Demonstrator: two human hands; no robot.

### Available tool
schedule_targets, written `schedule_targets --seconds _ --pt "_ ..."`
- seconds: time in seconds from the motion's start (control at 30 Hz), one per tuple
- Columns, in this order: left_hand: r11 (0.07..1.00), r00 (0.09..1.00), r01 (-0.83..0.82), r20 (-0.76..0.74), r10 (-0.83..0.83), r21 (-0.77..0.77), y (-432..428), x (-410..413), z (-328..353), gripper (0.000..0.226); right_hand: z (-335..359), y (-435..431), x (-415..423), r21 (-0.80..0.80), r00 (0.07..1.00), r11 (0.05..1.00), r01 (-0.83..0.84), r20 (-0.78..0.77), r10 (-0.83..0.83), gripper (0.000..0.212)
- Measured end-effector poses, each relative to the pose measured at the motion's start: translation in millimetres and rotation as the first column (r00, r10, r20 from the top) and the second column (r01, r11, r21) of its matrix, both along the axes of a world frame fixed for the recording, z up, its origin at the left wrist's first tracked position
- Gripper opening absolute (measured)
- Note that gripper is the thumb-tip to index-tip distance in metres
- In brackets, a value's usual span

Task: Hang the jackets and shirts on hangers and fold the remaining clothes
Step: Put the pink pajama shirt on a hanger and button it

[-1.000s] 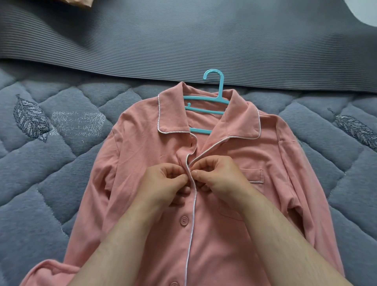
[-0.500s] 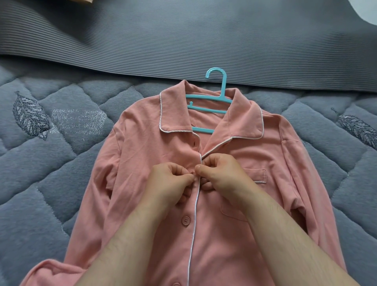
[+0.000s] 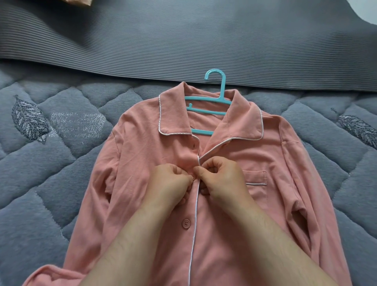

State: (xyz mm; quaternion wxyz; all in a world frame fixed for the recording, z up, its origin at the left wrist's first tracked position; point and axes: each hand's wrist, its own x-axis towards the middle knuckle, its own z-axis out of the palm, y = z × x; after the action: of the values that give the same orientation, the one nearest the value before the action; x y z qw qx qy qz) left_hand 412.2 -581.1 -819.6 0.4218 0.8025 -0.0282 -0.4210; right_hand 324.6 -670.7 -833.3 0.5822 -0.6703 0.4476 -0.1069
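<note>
A pink pyjama shirt (image 3: 142,155) with white piping lies face up on the bed, front towards me. A turquoise plastic hanger (image 3: 214,98) sits inside its collar, hook pointing away from me. My left hand (image 3: 170,183) pinches the left front edge of the shirt at chest height. My right hand (image 3: 222,177) pinches the right front edge against it, fingertips meeting at the placket. The button between them is hidden by my fingers. One fastened button (image 3: 185,223) shows lower down. A chest pocket (image 3: 256,179) lies right of my right hand.
The shirt rests on a grey quilted bedcover (image 3: 51,183) with leaf embroidery. A grey ribbed blanket (image 3: 183,40) runs across the far side. A bit of pink cloth (image 3: 79,1) shows at the top left edge.
Both hands stay pinched together at the placket. The two front edges have closed up a little below the collar.
</note>
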Motion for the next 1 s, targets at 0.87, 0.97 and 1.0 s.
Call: schedule_targets --seconds 0.87,0.97,1.0 --pt "0.901 0.535 0.330 0.730 -0.425 0.283 -88.6 99.9 8.8 0.012 -3.5 -83.7 28.5 -0.739 0.989 0.659 -0.140 -0.135 0.058 0.012" --pt "0.967 0.604 0.240 0.767 -0.215 0.082 -71.4 87.9 5.0 0.024 -1.3 -74.2 23.3 -0.789 0.993 0.614 -0.030 -0.091 -0.069 0.013" --pt "0.980 0.558 0.200 0.821 -0.122 0.011 -65.3 81.4 4.5 0.029 1.7 -69.8 21.8 -0.821 0.996 0.571 -0.007 -0.059 -0.073 0.010"
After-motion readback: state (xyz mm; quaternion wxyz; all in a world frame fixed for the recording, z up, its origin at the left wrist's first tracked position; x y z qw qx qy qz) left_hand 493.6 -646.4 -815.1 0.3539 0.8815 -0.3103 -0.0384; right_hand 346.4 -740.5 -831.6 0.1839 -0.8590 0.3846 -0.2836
